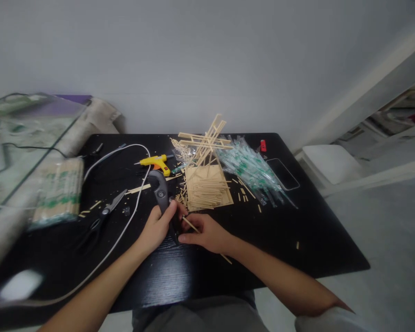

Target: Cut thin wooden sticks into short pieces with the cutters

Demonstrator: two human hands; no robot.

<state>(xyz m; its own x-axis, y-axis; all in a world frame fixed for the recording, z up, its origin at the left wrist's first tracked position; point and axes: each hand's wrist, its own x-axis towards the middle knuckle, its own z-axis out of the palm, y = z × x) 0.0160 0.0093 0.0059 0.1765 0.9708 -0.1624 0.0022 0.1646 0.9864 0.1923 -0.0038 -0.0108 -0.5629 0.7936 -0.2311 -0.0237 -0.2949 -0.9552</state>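
A dark grey curved tool with a round fitting near its bend (pixel 161 193) is in my left hand (pixel 159 226), the fingers wrapped round its lower part. My right hand (pixel 209 230) is closed on a thin wooden stick (pixel 191 224), whose near end shows below the wrist. The stick's far end lies close to the tool; whether they touch is hidden by the fingers. Just beyond my hands, a pile of short cut sticks (pixel 207 191) lies on a square stick base. A windmill-like stick frame (pixel 207 140) rises behind it.
A yellow glue gun (pixel 155 161), scissors (pixel 107 210) and a white cable (pixel 135 210) lie left on the black table (pixel 280 244). Wrapped sticks (pixel 251 166) and a red object (pixel 263 145) are at right. A packaged bundle (pixel 58 189) sits far left. Stick offcuts are scattered about.
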